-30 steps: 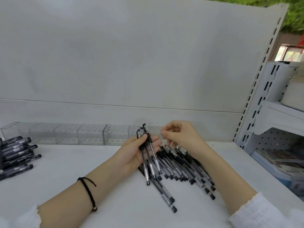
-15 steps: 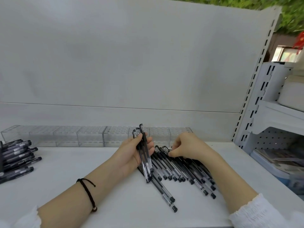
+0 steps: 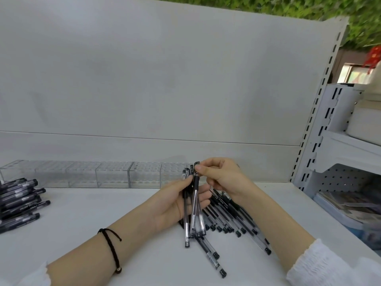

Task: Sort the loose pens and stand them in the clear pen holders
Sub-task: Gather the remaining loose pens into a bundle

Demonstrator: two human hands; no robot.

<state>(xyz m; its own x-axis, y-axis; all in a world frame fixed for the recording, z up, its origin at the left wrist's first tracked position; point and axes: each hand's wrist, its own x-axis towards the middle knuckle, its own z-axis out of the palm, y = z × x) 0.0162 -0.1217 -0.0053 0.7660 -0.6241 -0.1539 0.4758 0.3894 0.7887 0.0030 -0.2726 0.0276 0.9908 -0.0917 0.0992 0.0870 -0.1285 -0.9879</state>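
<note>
Centrally, a small bundle of pens (image 3: 186,211) is held nearly upright just above the white table (image 3: 82,215), each pen showing a clear barrel, a black grip section and a black plug at its lower end. One pen (image 3: 195,195) stands at the front of the bundle, its black clipped cap uppermost. Behind and to the right, more loose pens (image 3: 228,217) of the same kind are fanned out flat on the table, with two lying nearer the camera. A row of clear pen holders (image 3: 82,174) is set along the back panel, gridded tops visible through the walls (whether anything stands in the section behind the hands cannot be told). The bundle is gripped by the left hand (image 3: 173,201), fingers curled behind it and the thumb laid across its front. The cap of the front pen is pinched between thumb and forefinger of the right hand (image 3: 220,176), the remaining fingers being curled. A black cord bracelet (image 3: 111,248) is worn on the left wrist. A stack of dark pens (image 3: 18,201) is piled at the table's left edge, and white shelving (image 3: 340,153) is seen on the right.
</note>
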